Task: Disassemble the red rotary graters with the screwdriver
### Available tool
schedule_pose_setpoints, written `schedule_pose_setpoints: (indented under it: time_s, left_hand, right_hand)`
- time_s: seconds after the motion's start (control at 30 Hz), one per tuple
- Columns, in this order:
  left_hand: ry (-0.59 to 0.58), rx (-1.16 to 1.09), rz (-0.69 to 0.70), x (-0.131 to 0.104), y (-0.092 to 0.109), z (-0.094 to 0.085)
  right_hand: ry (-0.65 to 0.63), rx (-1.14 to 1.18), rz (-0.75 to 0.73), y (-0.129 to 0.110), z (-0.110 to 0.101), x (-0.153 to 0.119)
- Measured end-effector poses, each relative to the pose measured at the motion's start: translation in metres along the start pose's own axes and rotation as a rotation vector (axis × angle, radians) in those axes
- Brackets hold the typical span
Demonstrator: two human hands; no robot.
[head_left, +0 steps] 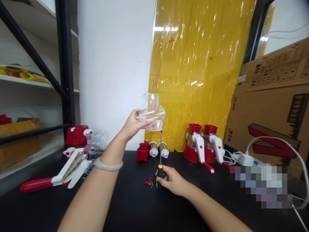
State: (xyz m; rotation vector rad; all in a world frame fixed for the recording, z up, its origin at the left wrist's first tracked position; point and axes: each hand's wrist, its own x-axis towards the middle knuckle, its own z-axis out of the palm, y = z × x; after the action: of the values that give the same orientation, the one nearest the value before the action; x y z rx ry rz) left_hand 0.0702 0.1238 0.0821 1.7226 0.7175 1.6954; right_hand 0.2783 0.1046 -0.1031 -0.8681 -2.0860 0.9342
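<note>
My left hand (134,125) is closed around a clear plastic grater housing (152,111), held up above the table. In my right hand (172,180) is a screwdriver (161,158) with a black and yellow handle. Its long shaft points straight up, and the tip is at the lower edge of the housing; whether it touches cannot be made out. Small red parts (149,181) lie on the table just left of my right hand. Behind them are red plastic pieces (143,152) and two grater drums (154,149) with white ends.
Two red-and-white rotary graters (193,146) with crank handles stand at the back right. White cables and a power adapter (245,159) lie beside a big cardboard box (267,112). On the left are red bases (76,137), white handles (70,167) and a shelf rack (65,64).
</note>
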Motion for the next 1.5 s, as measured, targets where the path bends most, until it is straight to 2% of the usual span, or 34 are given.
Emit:
schedule_pose_setpoints:
  time_s: [0.5, 0.8, 1.3, 1.5]
  left_hand:
    - [-0.055, 0.09, 0.058, 0.003, -0.011, -0.003]
    - [-0.069, 0.096, 0.065, 0.002, -0.008, -0.002]
    - [-0.08, 0.07, 0.039, 0.001, -0.005, -0.001]
    - [-0.07, 0.115, 0.071, 0.002, -0.007, -0.002]
  right_hand:
    - [0.0, 0.008, 0.001, 0.004, 0.001, 0.001]
    - [0.003, 0.06, 0.016, 0.001, 0.002, 0.0]
    - [0.029, 0.064, 0.018, 0.011, 0.006, 0.002]
    - [0.026, 0.063, -0.007, 0.017, 0.007, 0.002]
